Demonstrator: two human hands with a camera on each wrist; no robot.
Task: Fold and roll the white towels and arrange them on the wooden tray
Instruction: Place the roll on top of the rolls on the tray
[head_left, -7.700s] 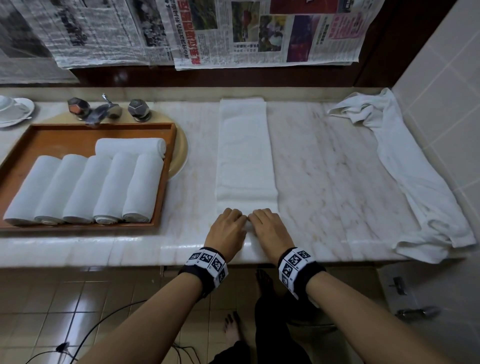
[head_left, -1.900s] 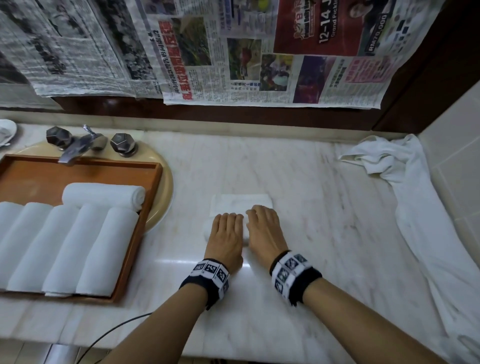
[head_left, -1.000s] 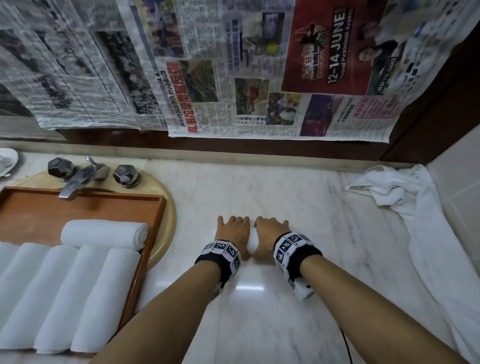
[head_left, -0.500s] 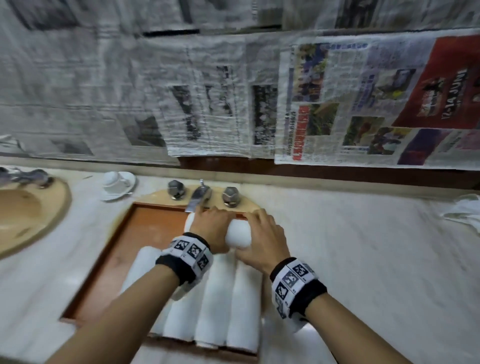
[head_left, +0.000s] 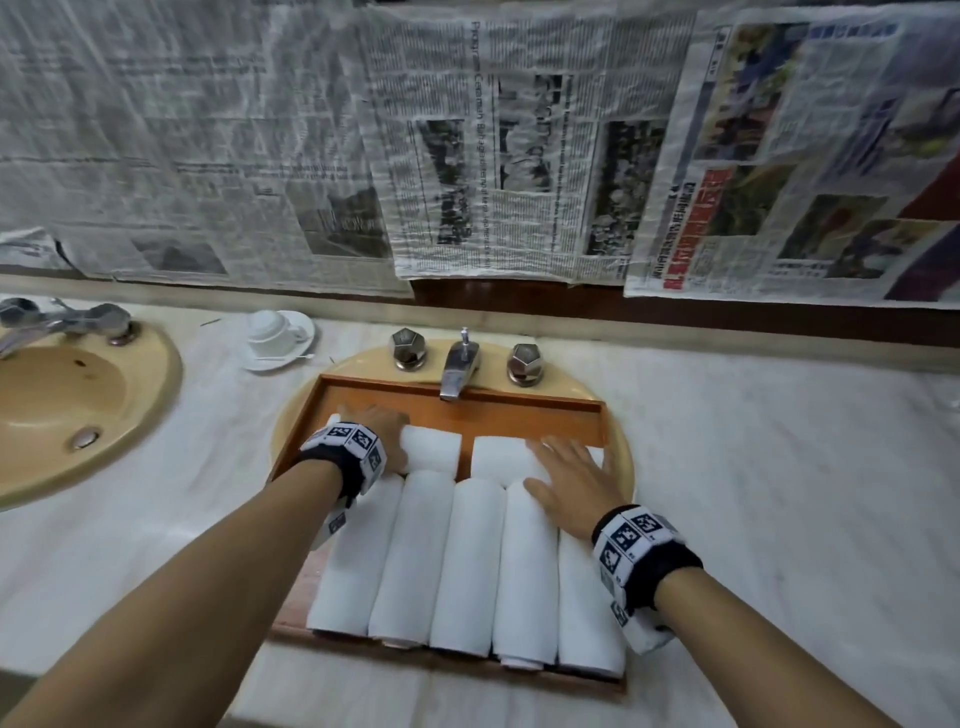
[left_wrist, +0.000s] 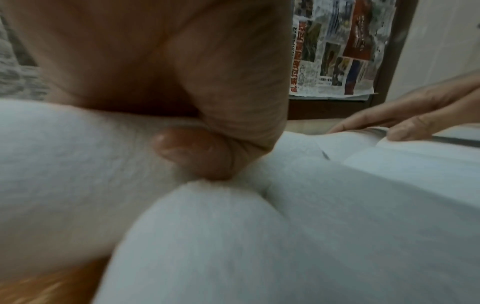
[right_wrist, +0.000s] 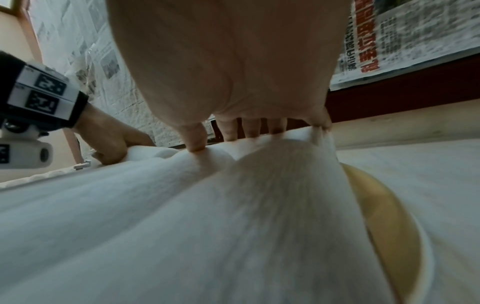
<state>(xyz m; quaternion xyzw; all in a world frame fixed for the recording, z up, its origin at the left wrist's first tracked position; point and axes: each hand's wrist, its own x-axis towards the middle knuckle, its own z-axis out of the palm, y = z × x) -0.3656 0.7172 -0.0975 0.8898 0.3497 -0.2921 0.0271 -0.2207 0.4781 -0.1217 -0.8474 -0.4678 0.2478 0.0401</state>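
From the head camera, a person is leaning over a marble counter (head_left: 753, 493) where a wooden tray (head_left: 519, 410) is sitting across a beige sink (head_left: 621, 457), just below a chrome tap (head_left: 460, 366). Five rolled white towels (head_left: 467, 566) are lying side by side lengthwise in the tray, and two more rolls are lying crosswise behind them, end to end with a small gap between. The left hand (head_left: 379, 434) is resting on the left crosswise roll (head_left: 431, 454); how its fingers are lying is hidden by the wristband. The right hand (head_left: 563, 478) is lying flat, fingers straight and spread, on the right crosswise roll (head_left: 498, 460). A cup and saucer (head_left: 278, 338) are standing near a second sink (head_left: 67, 400) at the left, and newspaper sheets (head_left: 493, 140) are covering the wall.

From the left wrist, the left hand (left_wrist: 161, 67) is bearing down on a roll, the thumb (left_wrist: 192, 152) curling in against the towelling (left_wrist: 64, 164); the right hand's fingers (left_wrist: 384, 119) are showing at the far right.

From the right wrist, the right hand (right_wrist: 228, 67) is spreading over white towelling (right_wrist: 182, 216), fingertips (right_wrist: 194, 142) pressing in, nothing clasped. The left hand (right_wrist: 111, 137) is touching towelling at the left.
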